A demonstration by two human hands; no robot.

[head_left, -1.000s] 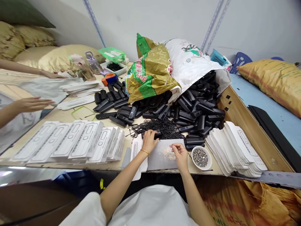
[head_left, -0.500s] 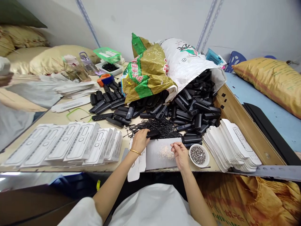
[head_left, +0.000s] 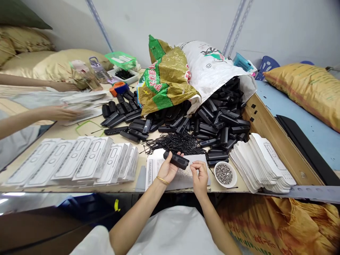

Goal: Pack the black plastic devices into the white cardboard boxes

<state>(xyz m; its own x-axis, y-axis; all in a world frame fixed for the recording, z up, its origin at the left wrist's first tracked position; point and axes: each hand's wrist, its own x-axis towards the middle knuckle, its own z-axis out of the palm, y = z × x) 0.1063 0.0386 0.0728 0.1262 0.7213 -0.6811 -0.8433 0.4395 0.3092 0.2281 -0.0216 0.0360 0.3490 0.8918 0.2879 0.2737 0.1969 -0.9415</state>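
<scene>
My left hand [head_left: 168,172] is closed around a black oblong plastic case [head_left: 178,161], held tilted above the work surface. At the case's right end, my right hand [head_left: 200,177] has its thumb and fingertips pinched together; whatever lies between them is too small to make out. Below both hands lie a grey sheet [head_left: 183,183] and, to its left, a printed white card [head_left: 152,173]. Small pale bits on the sheet are mostly hidden by my hands. Thin black sticks [head_left: 175,143] are heaped just behind, and a white bowl [head_left: 227,186] of small metal parts stands right of my right hand.
More black cases [head_left: 212,129] spill from a white sack [head_left: 209,76] behind a gold-green bag [head_left: 170,81]. Folded white cards stand in stacks at left [head_left: 90,161] and right [head_left: 259,164]. Another person's hands [head_left: 57,113] handle white cards at far left. A wooden board [head_left: 281,141] edges the right.
My left hand has brought the black case back from the stick heap toward me and turned it. The white card shows more fully. The other person's hands have reached in from the left.
</scene>
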